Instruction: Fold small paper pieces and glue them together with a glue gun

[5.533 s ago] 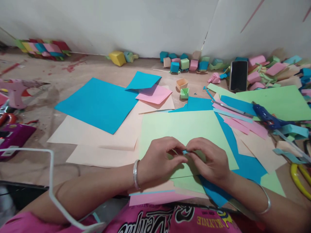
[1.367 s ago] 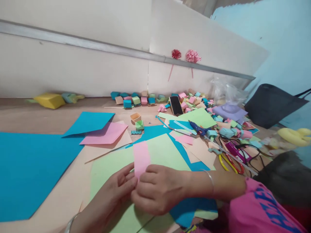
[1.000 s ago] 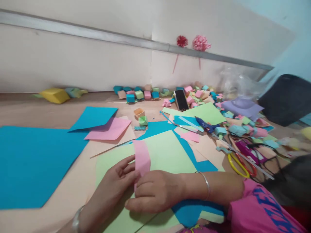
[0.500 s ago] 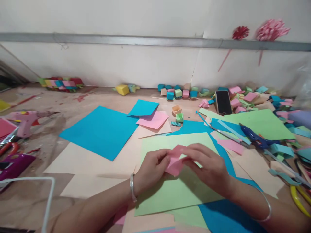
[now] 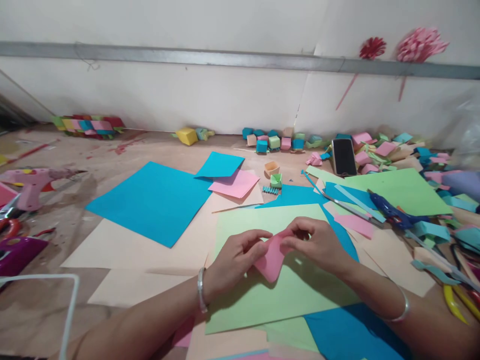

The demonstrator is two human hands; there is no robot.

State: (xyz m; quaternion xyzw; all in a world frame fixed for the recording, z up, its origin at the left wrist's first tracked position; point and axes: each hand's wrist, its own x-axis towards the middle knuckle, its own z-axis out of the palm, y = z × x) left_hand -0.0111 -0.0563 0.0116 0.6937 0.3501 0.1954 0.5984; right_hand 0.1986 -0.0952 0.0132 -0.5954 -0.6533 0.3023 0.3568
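Between my two hands is a small piece of pink paper (image 5: 273, 261), folded, with one corner pointing down toward me. My left hand (image 5: 240, 255) pinches its left edge between thumb and fingers. On the other side, my right hand (image 5: 317, 245) grips the upper right edge, thumb in front and fingers curled behind. Below both hands lies a light green sheet (image 5: 240, 305). Just past it stand a small green paper box (image 5: 276, 180) and an orange paper box (image 5: 272, 168), beside a short teal fringed strip (image 5: 270, 190).
A large blue sheet (image 5: 150, 205) and stacked blue and pink squares (image 5: 234, 184) lie left of centre. On the right are a phone (image 5: 344, 157), a blue glue gun (image 5: 393, 210), yellow-handled scissors (image 5: 454, 302) and paper scraps. A pink glue gun (image 5: 30, 187) lies far left.
My right hand's fingers have curled in and shifted their grip on the pink paper's upper edge. The paper has tilted, its lower corner now lower and its pink face turned toward me.
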